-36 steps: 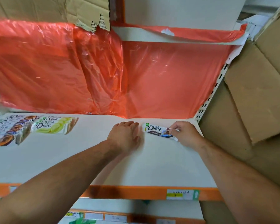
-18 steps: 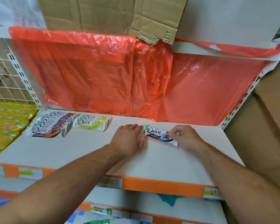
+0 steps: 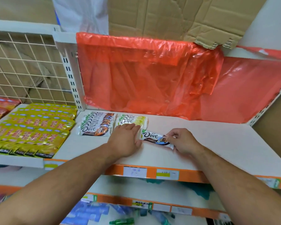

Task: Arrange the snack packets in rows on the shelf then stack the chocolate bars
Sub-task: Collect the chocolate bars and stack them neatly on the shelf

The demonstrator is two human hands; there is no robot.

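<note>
The right hand (image 3: 182, 141) pinches one end of a Dove chocolate bar (image 3: 154, 137) lying mid-shelf (image 3: 217, 143). The left hand (image 3: 126, 140) lies flat, fingers straight, touching its other end.

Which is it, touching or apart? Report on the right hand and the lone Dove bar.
Touching. The head view shows the right hand pinching the right end of the lone Dove bar.
</note>
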